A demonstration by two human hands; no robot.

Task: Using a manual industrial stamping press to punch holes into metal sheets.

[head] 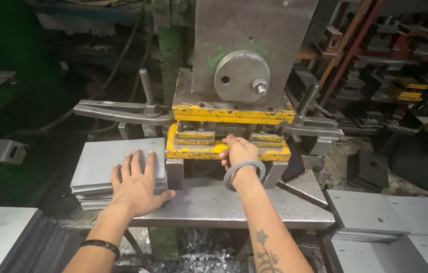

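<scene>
Resting flat with fingers spread, the left hand (135, 184) lies on the stack of grey metal sheets (115, 167) at the left of the counter (234, 207), gripping nothing. The right hand (238, 150) reaches into the yellow die (199, 150) of the press (244, 60); whether its fingers hold a sheet I cannot tell. Many sheets remain stacked, and more flat sheets (401, 215) lie at the right.

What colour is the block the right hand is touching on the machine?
Yellow, with chipped, worn paint; the block under the right hand shows best in the head view.
</scene>
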